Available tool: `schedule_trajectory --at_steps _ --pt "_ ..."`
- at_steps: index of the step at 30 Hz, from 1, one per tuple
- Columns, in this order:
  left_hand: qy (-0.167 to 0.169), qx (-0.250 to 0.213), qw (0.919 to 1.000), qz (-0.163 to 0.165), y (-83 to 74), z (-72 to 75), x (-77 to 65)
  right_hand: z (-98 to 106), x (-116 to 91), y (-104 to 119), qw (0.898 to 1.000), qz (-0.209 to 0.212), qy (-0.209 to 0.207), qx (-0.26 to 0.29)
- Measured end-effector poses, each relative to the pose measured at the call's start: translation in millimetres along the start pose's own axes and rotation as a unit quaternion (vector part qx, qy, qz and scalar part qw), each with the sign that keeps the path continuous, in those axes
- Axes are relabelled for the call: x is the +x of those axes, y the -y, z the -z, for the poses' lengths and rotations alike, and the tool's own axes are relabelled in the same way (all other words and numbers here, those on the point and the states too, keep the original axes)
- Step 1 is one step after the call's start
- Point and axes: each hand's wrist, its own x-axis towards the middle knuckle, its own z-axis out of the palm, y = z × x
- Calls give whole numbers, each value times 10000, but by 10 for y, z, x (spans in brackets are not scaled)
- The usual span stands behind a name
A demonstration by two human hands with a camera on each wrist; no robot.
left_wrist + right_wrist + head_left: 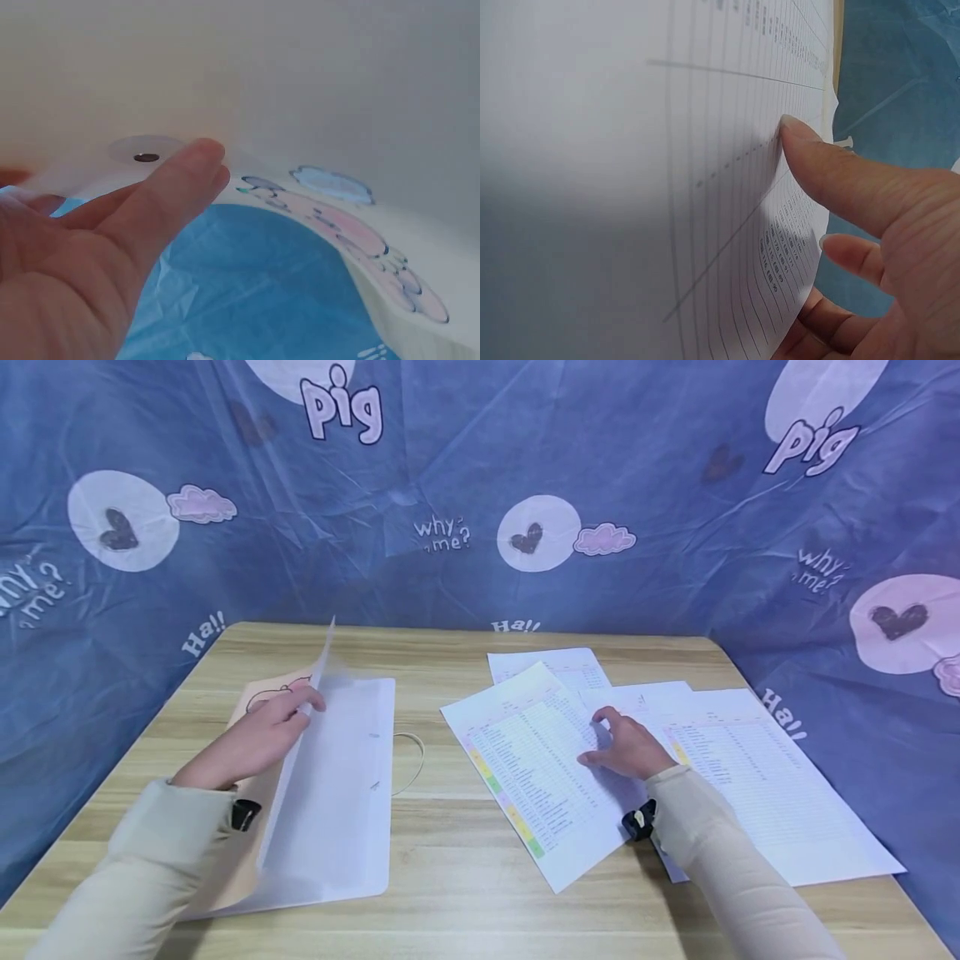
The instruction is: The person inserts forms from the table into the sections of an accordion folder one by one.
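With twelve o'clock toward the backdrop point(480, 552), the left hand point(262, 727) grips the raised cover of a folder point(352, 827), fingers hooked over its edge. The folder's pale inner panel opens out at four o'clock from that hand, and the peach outer face, with its cartoon drawing point(277, 691), tilts toward nine. An elastic loop point(416, 760) sticks out from the folder at three o'clock.

The right hand point(626, 743) pinches the right edge of the front sheet point(517, 760) — thumb on the printed face, a finger passing behind the edge in the right wrist view. Most of that sheet spreads from eight to nine o'clock of the hand. A back sheet point(581, 668) pokes out at eleven, a partly covered sheet point(667, 693) at one, and the right-hand sheet point(780, 793) lies from three to four, its near corner reaching the table's right edge.

The back sheet stops just short of the table's point(442, 852) far edge. Bare wood runs between the folder and the front sheet — a lane from twelve down to six, with only the loop jutting in. More wood shows at six o'clock from the front sheet's near corner.
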Motion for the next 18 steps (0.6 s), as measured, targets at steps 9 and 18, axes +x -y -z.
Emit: schedule_trajectory --at_steps 9,18 --pt "-47 -799 9968 -6 103 199 -82 -9 17 -7 10000 35 -70 11" --pt "-188 -1226 9922 -138 217 327 -137 -16 13 -28 9985 224 -502 -16"
